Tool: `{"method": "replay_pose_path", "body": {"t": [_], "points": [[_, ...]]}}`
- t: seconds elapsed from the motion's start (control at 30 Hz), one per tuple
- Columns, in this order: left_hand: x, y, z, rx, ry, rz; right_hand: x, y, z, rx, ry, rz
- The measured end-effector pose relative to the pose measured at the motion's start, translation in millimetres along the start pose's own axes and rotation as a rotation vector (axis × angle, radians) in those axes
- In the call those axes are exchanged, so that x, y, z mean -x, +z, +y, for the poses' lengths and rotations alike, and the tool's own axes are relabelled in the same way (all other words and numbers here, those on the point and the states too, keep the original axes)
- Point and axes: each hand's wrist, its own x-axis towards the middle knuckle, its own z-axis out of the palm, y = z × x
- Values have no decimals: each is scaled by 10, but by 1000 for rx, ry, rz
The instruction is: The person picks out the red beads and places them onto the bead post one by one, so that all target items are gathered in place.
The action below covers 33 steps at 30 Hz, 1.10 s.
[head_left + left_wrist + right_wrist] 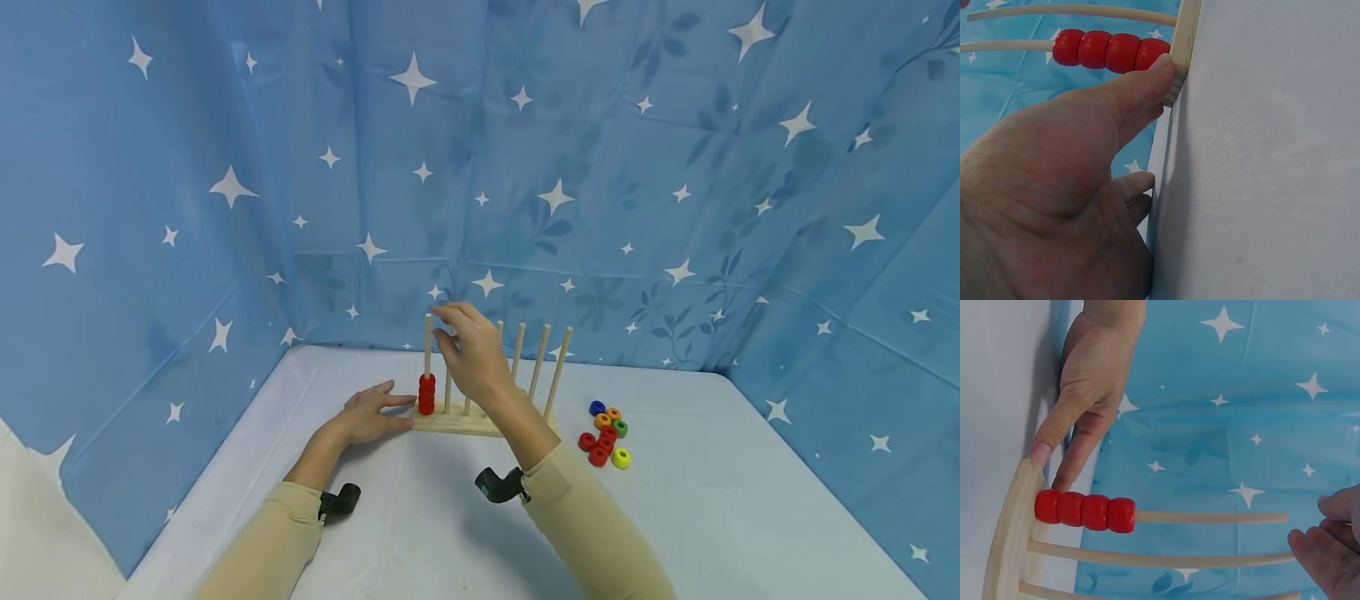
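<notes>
A wooden peg stand (457, 423) with upright rods stands on the table. Several red beads (427, 395) are stacked at the foot of its leftmost rod (427, 346), and the same red beads (1084, 510) show in the right wrist view. My left hand (371, 414) pinches the left end of the base, thumb at the front and index finger behind, as the left wrist view also shows with the thumb on the base (1185, 47). Beside the top of the leftmost rod is my right hand (472, 350), thumb and fingers apart, with no bead visible between them.
On the table (705, 483), right of the stand, lie loose beads: several red ones (597, 456), orange ones (603, 422), a blue bead (597, 407), a green bead (620, 428) and a yellow bead (621, 457). A blue star-patterned curtain (480, 225) hangs behind the table.
</notes>
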Motion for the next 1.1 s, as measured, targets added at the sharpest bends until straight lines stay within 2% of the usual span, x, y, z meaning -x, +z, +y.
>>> {"method": "replay_pose_path", "body": {"t": [0.27,0.47,0.9,1.1], "points": [[-8,5,-4,32,-12,-11,131,-59,-23,-53,-13,80],[-6,-2,-5,-4,-26,-1,205,-89,-18,-84,2,118],[-19,2,22,-23,-26,7,410,-154,90,-154,12,161],[-13,16,15,-16,-40,5,473,-167,152,-160,15,148]]}}
